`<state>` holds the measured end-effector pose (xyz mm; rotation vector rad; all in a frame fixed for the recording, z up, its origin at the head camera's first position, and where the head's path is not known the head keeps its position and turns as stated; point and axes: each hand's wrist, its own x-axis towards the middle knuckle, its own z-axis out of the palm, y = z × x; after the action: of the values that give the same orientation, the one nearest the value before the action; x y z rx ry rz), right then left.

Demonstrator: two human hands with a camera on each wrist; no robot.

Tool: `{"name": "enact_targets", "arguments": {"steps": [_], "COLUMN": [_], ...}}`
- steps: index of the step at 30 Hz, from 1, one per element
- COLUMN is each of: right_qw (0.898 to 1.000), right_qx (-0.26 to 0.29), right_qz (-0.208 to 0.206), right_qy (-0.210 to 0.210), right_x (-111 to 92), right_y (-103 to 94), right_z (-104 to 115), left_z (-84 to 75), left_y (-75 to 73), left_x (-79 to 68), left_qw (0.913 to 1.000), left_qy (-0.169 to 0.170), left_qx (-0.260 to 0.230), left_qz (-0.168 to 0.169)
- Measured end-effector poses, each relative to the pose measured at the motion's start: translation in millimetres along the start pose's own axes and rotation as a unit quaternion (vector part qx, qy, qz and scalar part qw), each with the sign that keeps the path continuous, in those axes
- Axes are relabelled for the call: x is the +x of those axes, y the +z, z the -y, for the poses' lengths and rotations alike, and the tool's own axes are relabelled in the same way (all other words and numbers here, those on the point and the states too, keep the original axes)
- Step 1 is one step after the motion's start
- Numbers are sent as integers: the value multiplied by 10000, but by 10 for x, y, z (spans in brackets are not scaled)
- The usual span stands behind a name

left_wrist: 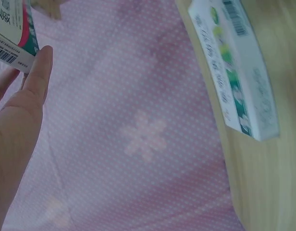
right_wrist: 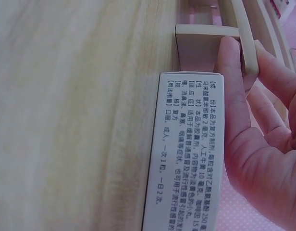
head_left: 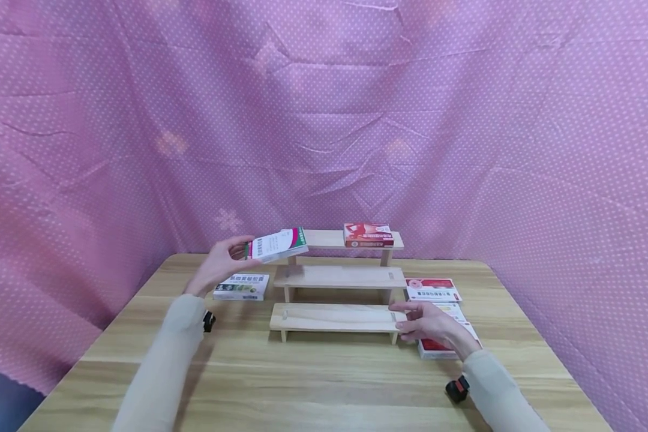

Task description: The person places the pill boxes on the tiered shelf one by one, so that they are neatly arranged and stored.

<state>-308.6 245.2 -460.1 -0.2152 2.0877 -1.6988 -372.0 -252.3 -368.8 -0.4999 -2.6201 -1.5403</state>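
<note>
My left hand (head_left: 221,264) holds a white medicine box (head_left: 274,245) with green and magenta ends, slightly tilted, by the left end of the top step of a three-step wooden display stand (head_left: 335,318). Part of that box (left_wrist: 11,29) shows at the corner of the left wrist view, with fingertips against it. At the stand's lowest step my right hand (head_left: 432,327) pinches the right end; the right wrist view has thumb and fingers of that hand (right_wrist: 263,159) around the board's end (right_wrist: 249,53). A red medicine box (head_left: 368,235) lies on the top step's right side.
A white and green medicine box (head_left: 241,287) lies on the table (head_left: 324,384) left of the stand. Right of it lie several more boxes, among them a red and white box (head_left: 432,290); a white printed box side (right_wrist: 186,144) is close under the right hand. Pink dotted cloth (head_left: 324,120) hangs behind.
</note>
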Motion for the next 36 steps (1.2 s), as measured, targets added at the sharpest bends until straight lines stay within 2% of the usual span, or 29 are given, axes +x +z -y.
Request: {"name": "enact_targets", "arguments": {"steps": [8, 14, 19, 28, 36], "right_qw": [10000, 10000, 10000, 9999, 10000], "right_qx": [0, -7, -18, -41, -1], "right_qz": [-29, 5, -15, -103, -90], "right_qy": [11, 3, 8, 34, 43], "right_x": [-21, -28, -17, -3, 6], "right_y": [-5, -24, -33, -13, -2], "right_z": [-4, -4, -1, 4, -7], "left_z": [-96, -134, -195, -334, -389], "left_y": [219, 379, 472, 524, 501], "left_x": [191, 268, 317, 433, 532], "left_qw": [9995, 9982, 9984, 9982, 9982], "left_qy": [233, 339, 401, 342, 417], "left_qx": [-219, -494, -407, -417, 42], "left_qz": [33, -27, 31, 275, 423]}}
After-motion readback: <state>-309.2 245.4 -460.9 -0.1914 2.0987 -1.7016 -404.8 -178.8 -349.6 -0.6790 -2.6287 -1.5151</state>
